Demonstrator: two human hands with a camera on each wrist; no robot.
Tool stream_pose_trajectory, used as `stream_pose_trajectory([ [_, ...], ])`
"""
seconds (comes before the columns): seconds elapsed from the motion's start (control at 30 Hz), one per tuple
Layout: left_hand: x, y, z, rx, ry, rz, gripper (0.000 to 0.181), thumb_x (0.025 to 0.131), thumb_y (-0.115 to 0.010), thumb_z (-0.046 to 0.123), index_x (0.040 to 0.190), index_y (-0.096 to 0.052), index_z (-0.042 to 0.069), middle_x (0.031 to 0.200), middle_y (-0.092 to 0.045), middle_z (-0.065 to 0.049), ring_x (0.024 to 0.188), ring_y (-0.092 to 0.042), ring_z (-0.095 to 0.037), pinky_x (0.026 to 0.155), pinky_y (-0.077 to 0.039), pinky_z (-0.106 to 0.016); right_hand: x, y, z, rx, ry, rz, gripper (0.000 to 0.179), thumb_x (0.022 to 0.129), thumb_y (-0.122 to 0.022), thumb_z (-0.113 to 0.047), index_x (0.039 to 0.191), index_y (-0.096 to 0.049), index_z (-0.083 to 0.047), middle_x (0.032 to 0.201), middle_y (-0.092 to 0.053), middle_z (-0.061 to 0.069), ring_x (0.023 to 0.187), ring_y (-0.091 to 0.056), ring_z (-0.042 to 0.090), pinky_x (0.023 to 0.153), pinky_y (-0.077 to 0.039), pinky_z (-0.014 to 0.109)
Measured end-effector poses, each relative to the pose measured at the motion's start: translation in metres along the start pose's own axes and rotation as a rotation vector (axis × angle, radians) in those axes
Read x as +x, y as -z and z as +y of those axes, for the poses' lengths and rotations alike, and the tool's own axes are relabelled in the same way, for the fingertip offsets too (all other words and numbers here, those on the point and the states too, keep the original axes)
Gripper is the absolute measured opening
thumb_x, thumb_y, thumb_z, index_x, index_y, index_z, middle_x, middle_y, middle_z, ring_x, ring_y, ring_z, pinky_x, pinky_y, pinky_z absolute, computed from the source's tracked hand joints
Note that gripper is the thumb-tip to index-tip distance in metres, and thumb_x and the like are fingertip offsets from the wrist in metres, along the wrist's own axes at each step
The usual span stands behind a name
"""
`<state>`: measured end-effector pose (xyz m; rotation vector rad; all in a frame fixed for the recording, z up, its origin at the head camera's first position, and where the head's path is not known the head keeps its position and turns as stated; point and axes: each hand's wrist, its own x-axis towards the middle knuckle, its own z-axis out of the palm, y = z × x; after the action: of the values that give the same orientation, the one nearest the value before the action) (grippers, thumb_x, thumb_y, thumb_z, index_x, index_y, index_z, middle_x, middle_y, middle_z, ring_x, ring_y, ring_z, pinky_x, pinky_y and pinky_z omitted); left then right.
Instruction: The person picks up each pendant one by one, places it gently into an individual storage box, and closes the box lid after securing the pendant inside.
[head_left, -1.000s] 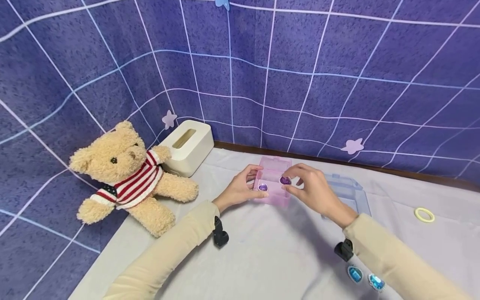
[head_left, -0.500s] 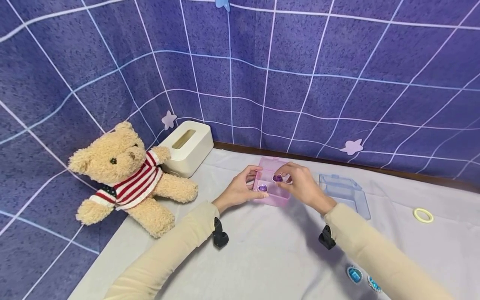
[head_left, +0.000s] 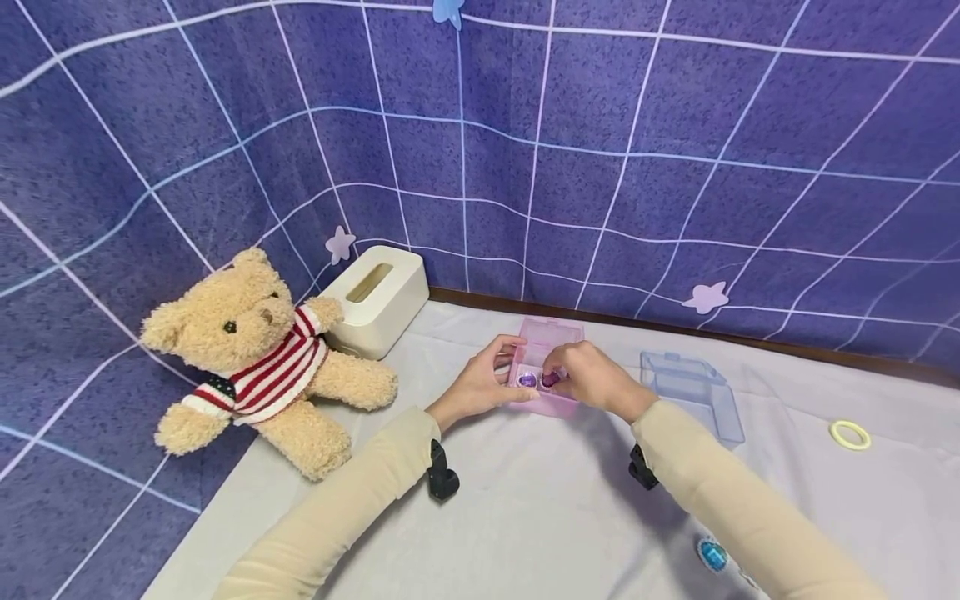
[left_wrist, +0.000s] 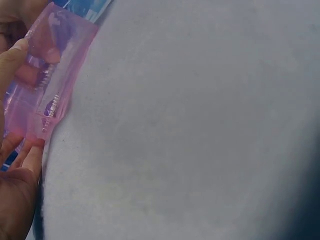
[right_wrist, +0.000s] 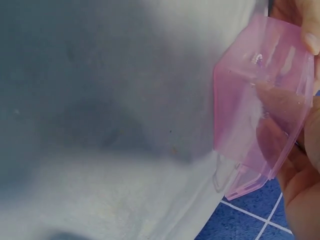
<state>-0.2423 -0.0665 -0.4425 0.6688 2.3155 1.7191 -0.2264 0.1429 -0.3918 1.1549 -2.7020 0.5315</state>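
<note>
The pink box (head_left: 553,407) is set on the white cloth (head_left: 510,517), its mouth facing up and its lid (head_left: 552,332) raised along the far side; its long axis appears to be laid from left to right, roughly parallel to the foot of the blue curtain (head_left: 585,150). In the left wrist view the same box is seen slanted from lower left to upper right. The box is grasped at its left end by the left hand (head_left: 477,382), with the thumb laid along the near side. Inside the box, on the right, a dark purple gem (head_left: 551,380) is pinched between the fingers and thumb of the right hand (head_left: 592,377); its long axis cannot be told, since it is largely covered by the fingers. Beside it, on the left, a lighter gem (head_left: 528,380) is lodged, its pale-rimmed face turned up. In the right wrist view, fingers are seen through the translucent pink wall. To the right of the hands a blue box (head_left: 686,371) is placed with its lid up, and farther right a yellow ring (head_left: 851,446) is laid flat. A blue gem (head_left: 712,554) is found near the right sleeve (head_left: 735,492). At the left, a teddy bear (head_left: 277,375) is seated against a tissue box (head_left: 382,304)
</note>
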Motion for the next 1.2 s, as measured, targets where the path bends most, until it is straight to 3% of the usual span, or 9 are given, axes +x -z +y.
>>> stream_pose_trajectory([
  [0.23,-0.002,-0.001,0.002,0.021,0.011,0.004,0.082,0.069,-0.087,0.011,0.138,-0.043,0.013,0.134,-0.050,-0.013,0.127,-0.051,-0.026,0.104,-0.049,-0.030,0.004,-0.001,0.000,-0.040,0.004,-0.089,0.011,0.071,-0.080,0.001,0.075,-0.073,-0.007,0.072,-0.071,0.002,0.063,-0.059,0.008,0.062,-0.055,0.023],
  [0.43,-0.003,-0.001,0.000,0.022,0.001,0.008,0.081,0.069,-0.088,0.013,0.137,-0.044,0.016,0.136,-0.050,-0.012,0.128,-0.050,-0.028,0.105,-0.048,-0.033,0.007,-0.002,-0.003,-0.046,-0.063,-0.145,0.012,0.073,-0.077,-0.001,0.069,-0.069,-0.011,0.062,-0.063,-0.004,0.055,-0.047,0.006,0.053,-0.045,0.021],
  [0.63,-0.004,0.000,-0.001,0.016,-0.004,0.007,0.081,0.069,-0.088,0.013,0.137,-0.044,0.016,0.136,-0.049,-0.016,0.128,-0.050,-0.030,0.105,-0.048,-0.035,0.009,-0.004,-0.006,-0.067,-0.124,-0.182,0.012,0.073,-0.076,-0.002,0.070,-0.070,-0.011,0.060,-0.059,-0.006,0.055,-0.047,0.008,0.053,-0.045,0.023],
  [0.77,-0.004,0.000,-0.002,0.007,-0.010,0.016,0.082,0.068,-0.088,0.013,0.137,-0.044,0.014,0.138,-0.049,-0.015,0.127,-0.051,-0.029,0.104,-0.048,-0.033,0.009,-0.004,-0.007,-0.068,-0.114,-0.177,0.014,0.073,-0.076,-0.001,0.068,-0.068,-0.012,0.061,-0.059,-0.006,0.055,-0.046,0.007,0.053,-0.044,0.021],
  [0.9,-0.004,-0.001,-0.005,-0.028,-0.017,0.011,0.083,0.069,-0.087,0.010,0.140,-0.042,0.010,0.139,-0.048,-0.017,0.130,-0.049,-0.030,0.106,-0.047,-0.035,0.007,-0.004,-0.005,-0.033,-0.022,-0.124,0.016,0.071,-0.074,0.005,0.068,-0.067,-0.009,0.064,-0.063,-0.001,0.058,-0.050,0.008,0.055,-0.047,0.021],
  [1.0,-0.004,-0.001,-0.005,-0.038,-0.019,0.007,0.084,0.071,-0.086,0.009,0.142,-0.040,0.009,0.141,-0.046,-0.019,0.132,-0.047,-0.033,0.108,-0.045,-0.039,0.003,-0.002,-0.004,-0.005,0.046,-0.040,0.014,0.071,-0.073,0.007,0.074,-0.070,-0.006,0.077,-0.071,0.005,0.070,-0.064,0.015,0.068,-0.057,0.029],
  [1.1,-0.004,-0.003,0.000,-0.035,-0.016,-0.003,0.085,0.073,-0.084,0.008,0.143,-0.037,0.007,0.144,-0.042,-0.022,0.133,-0.044,-0.037,0.111,-0.042,-0.043,-0.006,0.005,-0.005,0.017,0.047,0.066,0.013,0.074,-0.072,0.006,0.084,-0.071,-0.003,0.092,-0.074,0.010,0.087,-0.070,0.026,0.083,-0.059,0.039],
  [1.2,-0.004,-0.006,0.003,-0.034,-0.018,-0.031,0.087,0.075,-0.081,0.006,0.146,-0.032,0.003,0.147,-0.037,-0.027,0.135,-0.041,-0.043,0.113,-0.038,-0.048,-0.019,0.014,-0.010,0.040,0.008,0.176,0.015,0.077,-0.071,0.005,0.091,-0.071,0.000,0.100,-0.073,0.015,0.094,-0.069,0.031,0.085,-0.058,0.043],
])
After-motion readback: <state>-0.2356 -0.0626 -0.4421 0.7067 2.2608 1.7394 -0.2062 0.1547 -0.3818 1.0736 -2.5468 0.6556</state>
